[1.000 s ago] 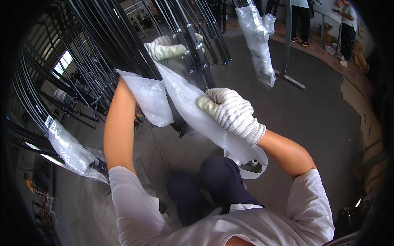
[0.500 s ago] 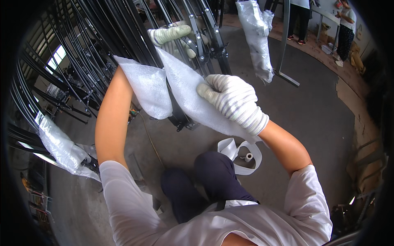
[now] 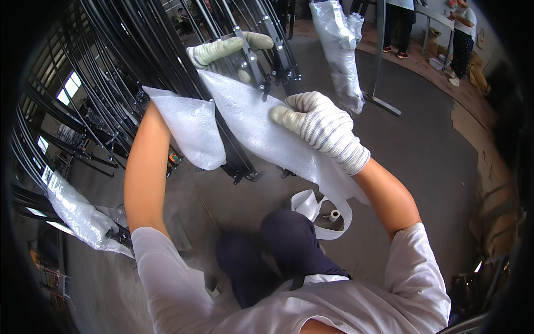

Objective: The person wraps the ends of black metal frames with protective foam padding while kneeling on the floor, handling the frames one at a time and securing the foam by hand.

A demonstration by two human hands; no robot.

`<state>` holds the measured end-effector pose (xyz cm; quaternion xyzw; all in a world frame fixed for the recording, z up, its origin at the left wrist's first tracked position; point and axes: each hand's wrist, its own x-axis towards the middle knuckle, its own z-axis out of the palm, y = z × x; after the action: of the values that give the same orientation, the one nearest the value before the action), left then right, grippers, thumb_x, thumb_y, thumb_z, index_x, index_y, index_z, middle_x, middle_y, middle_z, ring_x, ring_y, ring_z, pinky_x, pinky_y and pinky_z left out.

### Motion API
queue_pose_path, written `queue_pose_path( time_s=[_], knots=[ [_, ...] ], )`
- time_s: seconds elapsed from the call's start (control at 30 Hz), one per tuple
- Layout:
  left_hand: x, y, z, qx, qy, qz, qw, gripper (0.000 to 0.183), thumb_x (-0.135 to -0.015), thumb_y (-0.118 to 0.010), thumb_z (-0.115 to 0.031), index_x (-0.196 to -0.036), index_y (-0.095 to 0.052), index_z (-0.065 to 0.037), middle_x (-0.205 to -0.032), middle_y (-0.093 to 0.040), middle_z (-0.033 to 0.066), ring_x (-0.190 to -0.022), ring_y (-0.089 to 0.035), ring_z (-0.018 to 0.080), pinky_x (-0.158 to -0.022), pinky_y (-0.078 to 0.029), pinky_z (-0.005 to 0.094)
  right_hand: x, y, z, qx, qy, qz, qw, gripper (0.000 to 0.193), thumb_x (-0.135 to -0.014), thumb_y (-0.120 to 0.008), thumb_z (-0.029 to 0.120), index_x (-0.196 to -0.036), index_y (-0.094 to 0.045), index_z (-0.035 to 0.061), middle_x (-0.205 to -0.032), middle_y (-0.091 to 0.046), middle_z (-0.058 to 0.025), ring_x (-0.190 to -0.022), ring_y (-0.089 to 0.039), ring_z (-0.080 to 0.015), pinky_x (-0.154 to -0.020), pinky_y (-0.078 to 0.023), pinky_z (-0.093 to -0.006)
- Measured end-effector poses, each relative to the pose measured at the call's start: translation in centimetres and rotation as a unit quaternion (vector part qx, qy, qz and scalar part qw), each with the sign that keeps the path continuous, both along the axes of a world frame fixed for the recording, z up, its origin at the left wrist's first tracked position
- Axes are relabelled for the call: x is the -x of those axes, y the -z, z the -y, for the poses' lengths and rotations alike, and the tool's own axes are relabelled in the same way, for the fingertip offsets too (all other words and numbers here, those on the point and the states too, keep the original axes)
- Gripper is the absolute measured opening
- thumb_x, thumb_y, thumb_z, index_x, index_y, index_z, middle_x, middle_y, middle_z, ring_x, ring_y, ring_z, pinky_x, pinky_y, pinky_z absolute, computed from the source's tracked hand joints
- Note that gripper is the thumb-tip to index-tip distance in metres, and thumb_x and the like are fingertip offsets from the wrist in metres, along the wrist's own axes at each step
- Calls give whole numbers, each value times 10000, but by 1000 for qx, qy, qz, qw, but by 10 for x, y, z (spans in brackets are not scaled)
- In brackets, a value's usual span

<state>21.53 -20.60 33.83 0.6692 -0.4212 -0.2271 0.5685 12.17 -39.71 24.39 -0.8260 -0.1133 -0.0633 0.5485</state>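
Observation:
A white foam sheet (image 3: 264,128) lies slantwise across a bundle of black metal bars (image 3: 153,42), with a folded flap (image 3: 194,128) on its left side. My right hand (image 3: 322,128), in a striped knit glove, pinches the sheet's upper edge between thumb and fingers. Behind the bundle passes my left forearm, and the gloved fingers of my left hand (image 3: 228,51) come out on the right, stretched and apart. They are beside and partly behind black hinged bars (image 3: 253,58); the palm is hidden.
White strapping (image 3: 334,225) lies looped on the floor around a small white roll (image 3: 334,214). Bars wrapped in clear film (image 3: 339,55) stand at the far right, with another wrapped bundle (image 3: 83,209) at left. Two people are at the back right near a table (image 3: 434,16).
The black bars and foam sheet have shifted left in view. More of the sheet's lower end hangs below my right wrist. My left fingers have spread farther apart.

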Motion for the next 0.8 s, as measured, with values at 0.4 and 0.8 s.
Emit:
queue_pose_path(
  time_s=[0.4,0.8],
  knots=[
    [2,9,-6,38,-86,130,987,851,-774,-300,-720,-1043,-584,36,-978,-613,176,-916,-608,228,-823,-508,320,-18,-13,20,48,60,46,996,543,-718,-655,466,-988,-624,-4,-820,-648,-123,-767,-622,-202,-732,-464,-295],
    [-19,11,-5,134,58,4,989,955,-683,-446,-757,-1169,-465,65,-793,-607,118,-758,-625,195,-656,-553,270,-14,6,14,-272,37,149,950,241,-762,-691,242,-783,-605,18,-667,-565,12,-617,-472,-50,-578,-425,-229]
  ],
)
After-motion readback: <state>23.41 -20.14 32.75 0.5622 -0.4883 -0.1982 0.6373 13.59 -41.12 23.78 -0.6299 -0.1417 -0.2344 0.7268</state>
